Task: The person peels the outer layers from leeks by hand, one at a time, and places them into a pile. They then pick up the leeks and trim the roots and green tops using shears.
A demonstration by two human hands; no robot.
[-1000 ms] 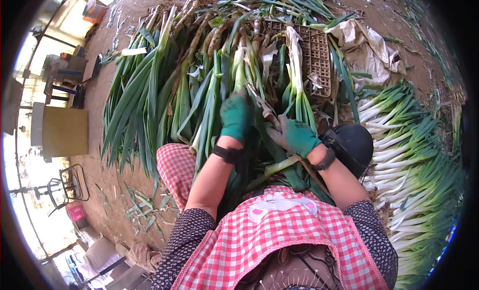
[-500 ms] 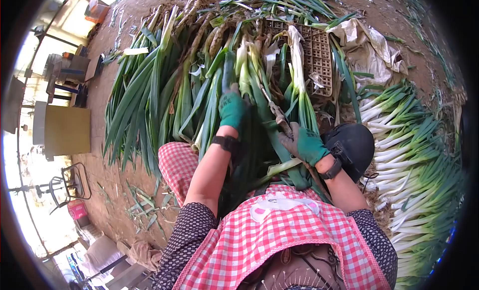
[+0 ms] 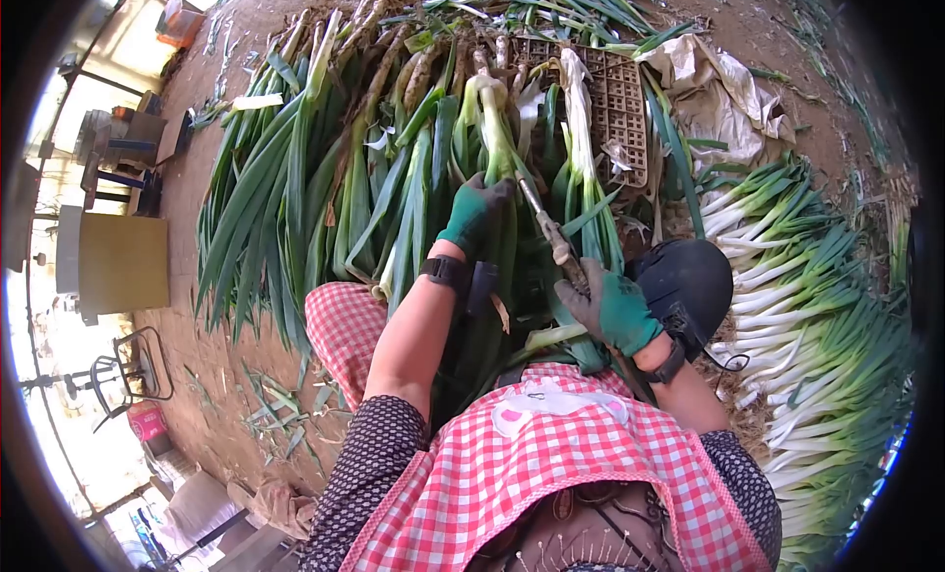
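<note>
My left hand (image 3: 474, 214), in a green glove with a grey palm, is wrapped round a leek (image 3: 495, 129) below its pale stem. The leek's root end points away from me and its green leaves hang toward my lap. In my gloved right hand (image 3: 612, 308) is a dirty air gun (image 3: 557, 242) with a thin metal nozzle, whose tip is close to the leek beside my left fingers. A peeled-looking white leek (image 3: 579, 119) lies just right of the nozzle. Unpeeled leeks (image 3: 285, 188) with soil on their roots are heaped to the left.
A brown plastic crate (image 3: 622, 114) stands behind the white leek, with a pale cloth (image 3: 724, 95) at its right. Cleaned leeks (image 3: 787, 326) lie in a long row on my right. Leaf scraps (image 3: 281, 405) litter the floor at left, near a metal-framed chair (image 3: 138, 370).
My left hand has moved down the leek toward me, and the pale stem shows more fully. The nozzle has shifted slightly, remaining close to the left fingers.
</note>
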